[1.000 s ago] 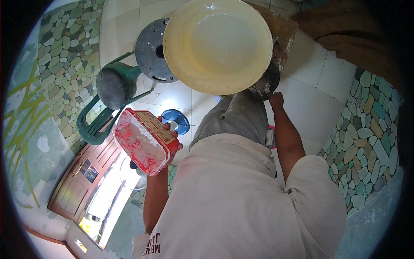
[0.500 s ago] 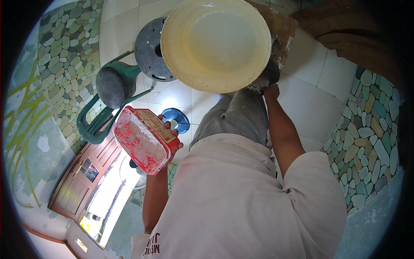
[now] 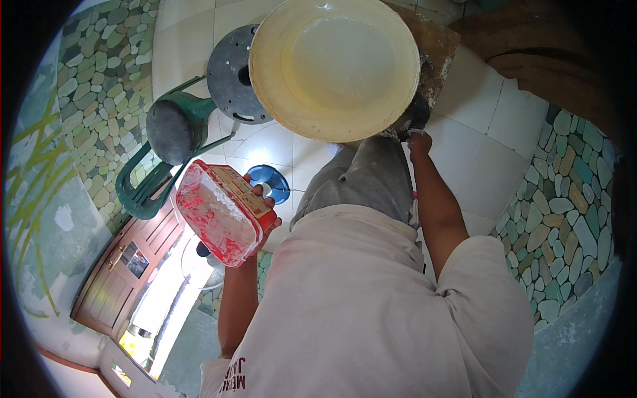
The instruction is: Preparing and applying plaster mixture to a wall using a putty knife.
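In my left hand [image 3: 271, 215] is a red plastic tub [image 3: 215, 219], tilted, its inside smeared with white residue. My fingers wrap round the tub's side. My right hand [image 3: 419, 142] hangs low by my grey trousers, its fingers curled and partly hidden. It is against a dark, white-smeared object [image 3: 413, 118] that I cannot make out, just under the rim of a large pale yellow bucket [image 3: 267, 99]. Cloudy liquid [image 3: 345, 63] lies in the bucket.
A dark grey round perforated piece [image 3: 229, 76] lies left of the bucket, near a green plastic chair [image 3: 156, 182] with a dark round thing [image 3: 174, 132] on it. A blue round container [image 3: 272, 180] sits on the tiled floor [image 3: 464, 93]. Brown cloth [image 3: 531, 40] is at far right.
My right hand has shifted very slightly down beside the dark object. The left hand holds the tub almost unmoved; the view has drifted a little.
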`<action>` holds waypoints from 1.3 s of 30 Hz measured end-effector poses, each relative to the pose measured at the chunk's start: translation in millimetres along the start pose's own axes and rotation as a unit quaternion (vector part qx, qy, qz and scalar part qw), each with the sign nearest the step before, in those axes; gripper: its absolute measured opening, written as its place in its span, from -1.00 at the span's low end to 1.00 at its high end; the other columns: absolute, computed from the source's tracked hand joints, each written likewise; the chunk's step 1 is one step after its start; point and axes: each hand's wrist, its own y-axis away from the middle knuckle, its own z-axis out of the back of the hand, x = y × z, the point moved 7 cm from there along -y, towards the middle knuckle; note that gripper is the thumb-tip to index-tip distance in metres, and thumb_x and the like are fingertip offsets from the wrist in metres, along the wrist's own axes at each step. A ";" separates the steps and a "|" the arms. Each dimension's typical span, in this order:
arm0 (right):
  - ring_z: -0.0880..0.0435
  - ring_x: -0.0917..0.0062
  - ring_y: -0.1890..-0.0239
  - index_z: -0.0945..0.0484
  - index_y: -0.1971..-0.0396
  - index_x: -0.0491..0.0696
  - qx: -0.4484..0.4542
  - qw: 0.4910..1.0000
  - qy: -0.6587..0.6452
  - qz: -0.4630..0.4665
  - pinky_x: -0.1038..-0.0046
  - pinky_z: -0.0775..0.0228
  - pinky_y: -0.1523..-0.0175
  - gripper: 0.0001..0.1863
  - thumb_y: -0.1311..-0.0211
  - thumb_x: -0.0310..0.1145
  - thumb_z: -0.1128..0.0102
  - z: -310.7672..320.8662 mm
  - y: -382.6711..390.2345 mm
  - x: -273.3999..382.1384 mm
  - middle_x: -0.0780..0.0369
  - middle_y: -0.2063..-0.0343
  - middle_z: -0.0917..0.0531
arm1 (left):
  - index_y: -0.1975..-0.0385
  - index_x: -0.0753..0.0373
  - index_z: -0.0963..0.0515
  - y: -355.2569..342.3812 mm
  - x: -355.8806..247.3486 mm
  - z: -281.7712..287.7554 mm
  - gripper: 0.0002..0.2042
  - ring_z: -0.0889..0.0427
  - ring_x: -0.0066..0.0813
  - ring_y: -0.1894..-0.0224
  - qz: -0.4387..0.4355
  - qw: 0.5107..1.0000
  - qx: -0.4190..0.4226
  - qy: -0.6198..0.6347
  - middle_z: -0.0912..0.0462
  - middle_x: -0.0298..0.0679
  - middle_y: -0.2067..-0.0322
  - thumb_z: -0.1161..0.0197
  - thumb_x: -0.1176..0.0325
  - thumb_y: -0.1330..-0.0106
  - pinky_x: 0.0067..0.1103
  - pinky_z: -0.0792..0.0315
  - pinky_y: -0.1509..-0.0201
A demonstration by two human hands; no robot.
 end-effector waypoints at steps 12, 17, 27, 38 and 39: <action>-0.45 0.63 0.61 -0.60 0.48 -0.12 -0.011 0.990 -0.011 0.141 0.49 -0.27 0.50 -0.87 0.02 -0.48 -0.07 -2.2 22.3 39.5 0.31 0.64 -0.54 | -0.30 0.18 -0.12 1.1 -7.0 1.1 -0.19 -0.41 -0.07 -0.14 0.000 1.000 0.024 -0.014 -0.38 -0.07 -0.11 -0.38 0.06 -0.08 0.01 -0.43 -0.06; -0.62 0.32 0.43 -0.58 0.45 -0.16 0.010 0.976 0.104 0.193 0.35 -0.43 0.26 -0.87 0.04 -0.47 -0.15 8.9 36.3 64.6 0.12 0.55 -0.63 | -0.31 0.18 -0.11 -3.4 -4.8 1.3 -0.18 -0.40 -0.07 -0.16 0.012 1.000 0.024 -0.006 -0.37 -0.08 -0.12 -0.38 0.08 -0.08 0.01 -0.42 -0.07; -0.61 0.08 0.21 -0.60 0.32 -0.11 0.110 0.931 0.216 0.272 0.19 -0.42 0.12 -0.74 -0.05 -0.25 -0.16 -43.6 47.4 131.3 0.02 0.37 -0.66 | -0.32 0.18 -0.10 -1.0 -5.3 0.4 -0.19 -0.40 -0.08 -0.15 0.003 1.000 0.026 -0.017 -0.37 -0.08 -0.11 -0.35 0.04 -0.11 0.02 -0.42 -0.06; -0.60 0.08 0.15 -0.60 0.25 -0.10 0.174 0.880 0.283 0.340 0.19 -0.43 0.07 -0.67 -0.05 -0.21 -0.14 -84.3 56.0 137.4 -0.01 0.30 -0.65 | -0.31 0.18 -0.11 8.4 -6.4 0.8 -0.19 -0.39 -0.07 -0.16 -0.013 0.999 0.035 -0.010 -0.37 -0.09 -0.11 -0.36 0.06 -0.11 0.02 -0.41 -0.08; -0.60 0.08 0.14 -0.60 0.24 -0.09 0.180 0.874 0.291 0.346 0.19 -0.43 0.06 -0.67 -0.05 -0.20 -0.14 -88.6 54.6 134.0 -0.01 0.29 -0.65 | -0.31 0.19 -0.11 8.7 -7.5 1.4 -0.19 -0.39 -0.07 -0.16 -0.016 0.999 0.031 -0.003 -0.38 -0.09 -0.11 -0.36 0.07 -0.10 0.02 -0.41 -0.08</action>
